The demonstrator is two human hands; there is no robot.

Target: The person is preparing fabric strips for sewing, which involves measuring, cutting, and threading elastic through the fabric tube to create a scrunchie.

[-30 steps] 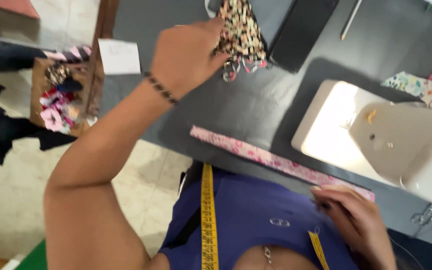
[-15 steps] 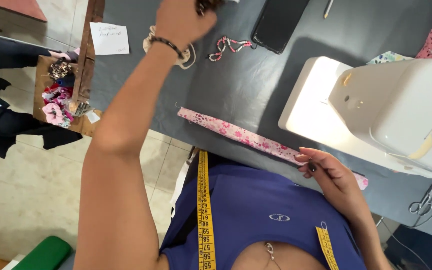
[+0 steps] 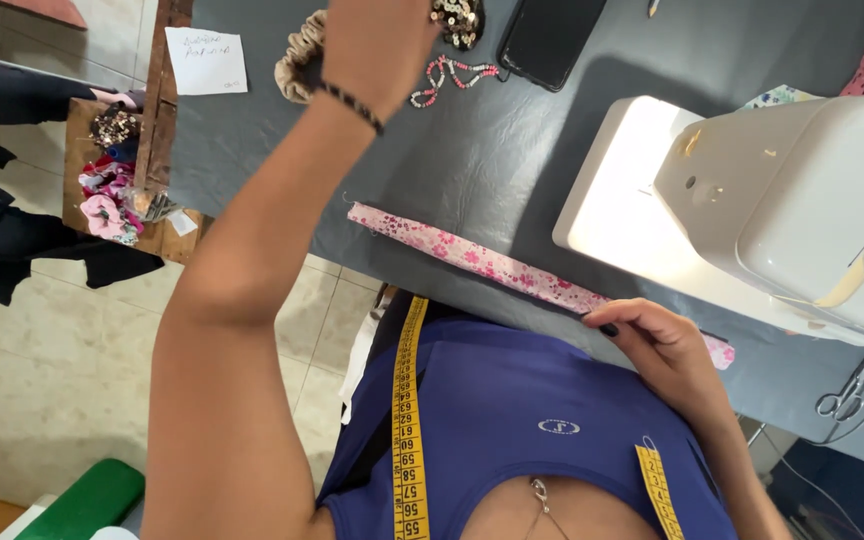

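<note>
Sewing workshop: sewing machine [image 3: 782, 210], tape measure [image 3: 410, 420]

Blue sleeveless top [image 3: 542, 390], yellow tape measure [image 3: 410, 420], dark beaded bracelet [image 3: 352, 100].

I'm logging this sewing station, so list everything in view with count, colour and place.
Fabric strip: one, pink floral, table's near edge.
Sewing machine: one, white, right.
Phone: one, black, top.
Scrunchie: one, beige, by the left wrist.
Bead string: one, pink-white, top.
Scissors: one, right edge.
Measuring tape: one, yellow, around the neck.
Left hand: reaching far across the table.
Right hand: on the strip.
</note>
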